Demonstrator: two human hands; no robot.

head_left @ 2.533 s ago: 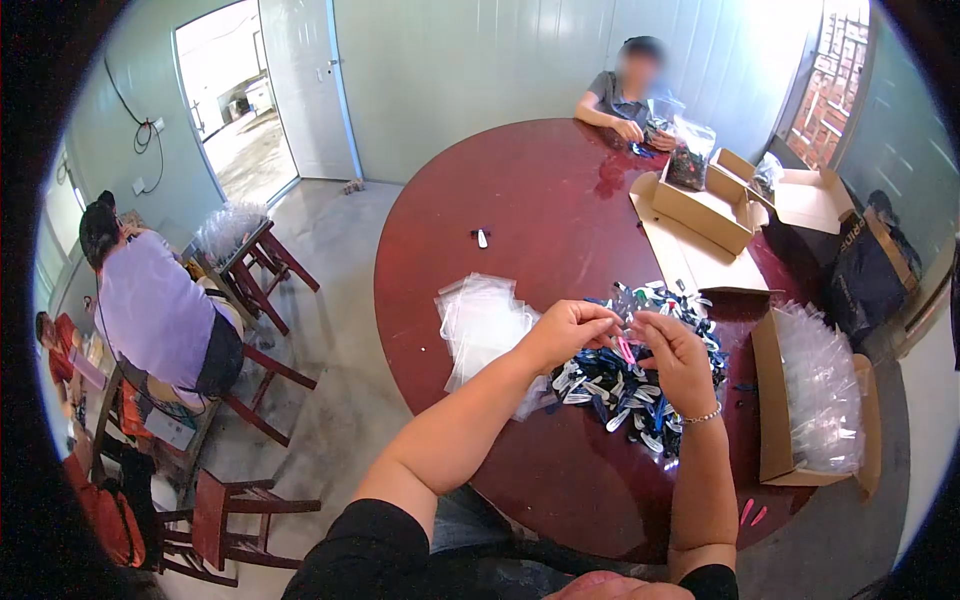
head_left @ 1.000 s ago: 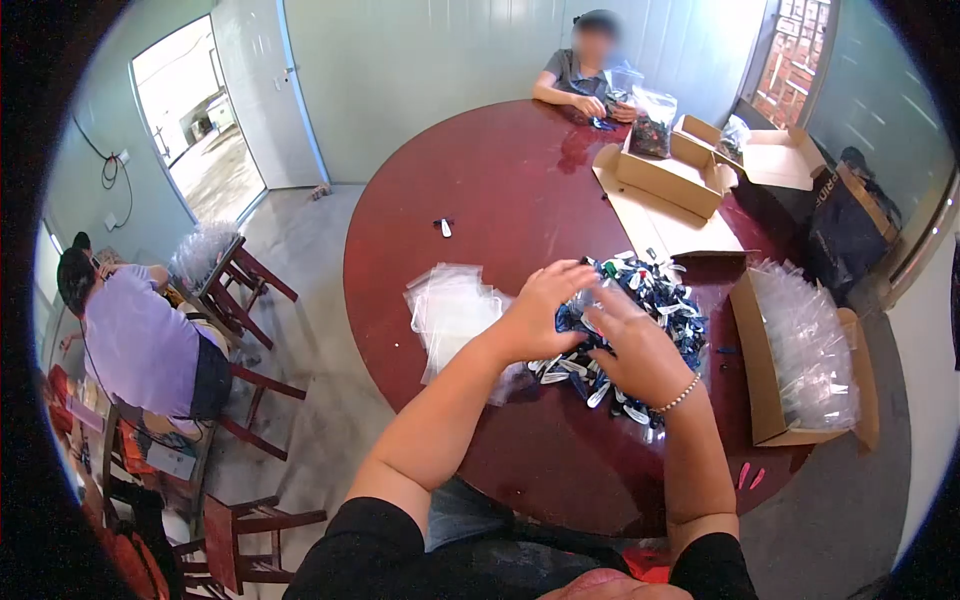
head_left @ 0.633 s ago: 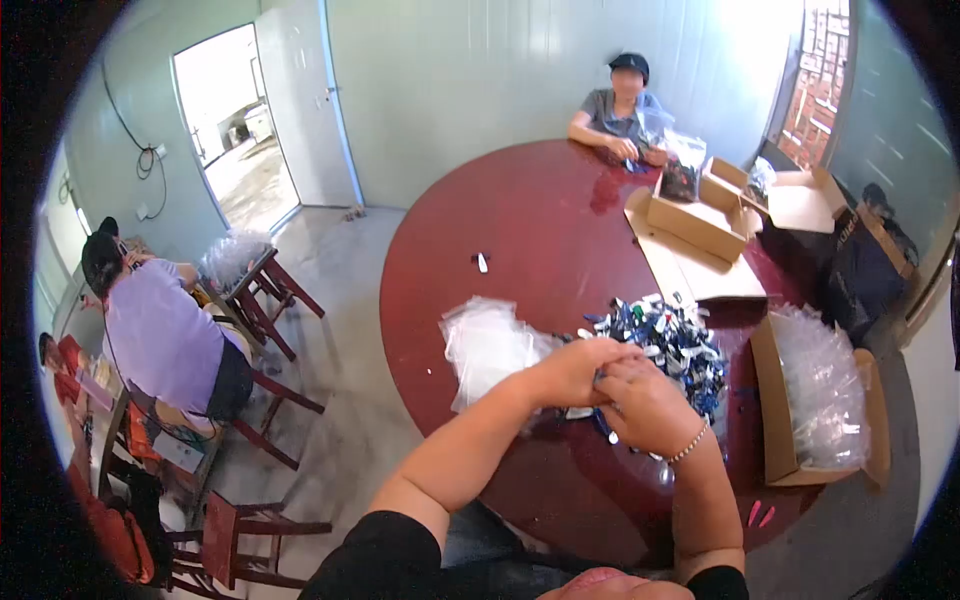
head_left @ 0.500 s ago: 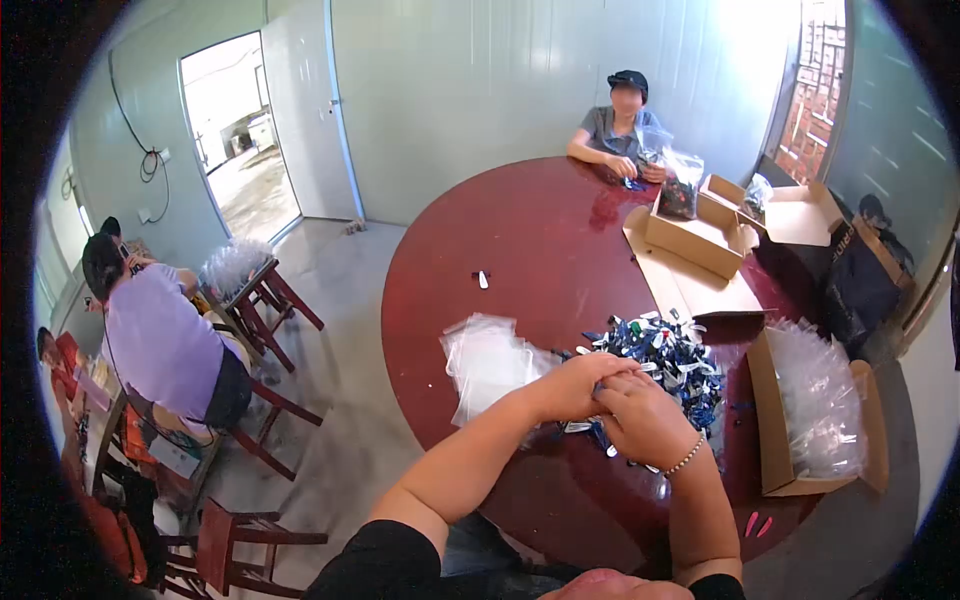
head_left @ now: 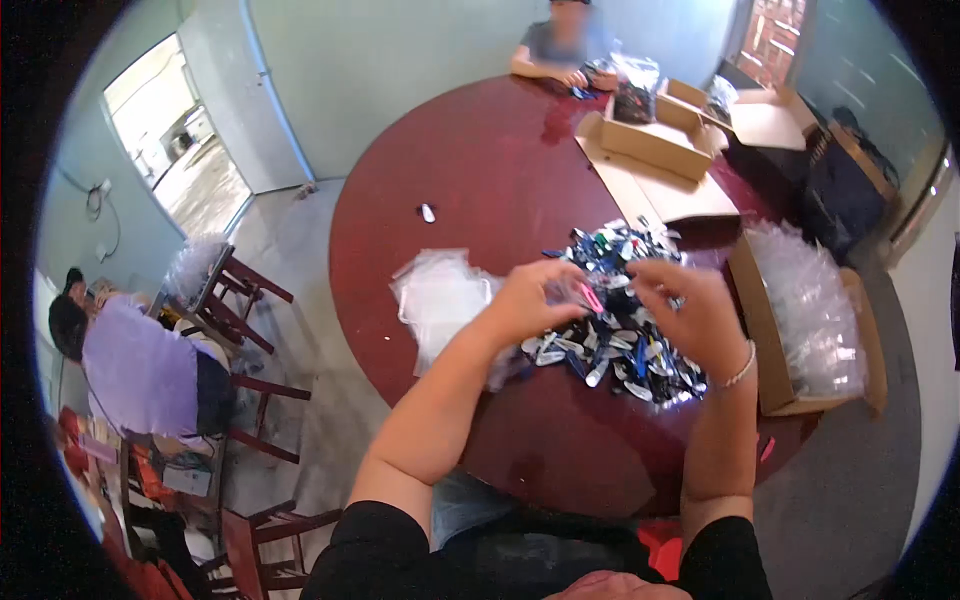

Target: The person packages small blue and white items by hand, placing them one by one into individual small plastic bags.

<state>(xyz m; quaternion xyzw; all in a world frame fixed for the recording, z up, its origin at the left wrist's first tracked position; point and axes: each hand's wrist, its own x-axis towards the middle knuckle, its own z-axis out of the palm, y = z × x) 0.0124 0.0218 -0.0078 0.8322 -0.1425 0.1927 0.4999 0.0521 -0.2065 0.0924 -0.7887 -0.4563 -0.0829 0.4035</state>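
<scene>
My left hand [head_left: 535, 303] is over the left side of a heap of snap hair clips [head_left: 640, 350], mostly navy, black and white. Its thumb and fingers close around a pink hair clip [head_left: 592, 297]; whether anything else is in the grip cannot be made out. My right hand [head_left: 692, 312], slightly blurred, hovers above the right side of the heap, its thumb and fingers apart and nothing visible in them. Flat clear plastic bags [head_left: 440, 300] lie in a loose stack left of the heap.
An open carton [head_left: 765, 330] of clear bags stands at right. Farther back are more cardboard boxes [head_left: 655, 150] and a seated person [head_left: 565, 50]. A lone clip [head_left: 428, 213] and a pink clip [head_left: 767, 448] lie on the red round table [head_left: 400, 160]. Someone in purple [head_left: 150, 360] sits left.
My hands were together over the heap; they have now parted, the right moving rightward. The pink clip at my left fingers has come into sight. The view has tilted down.
</scene>
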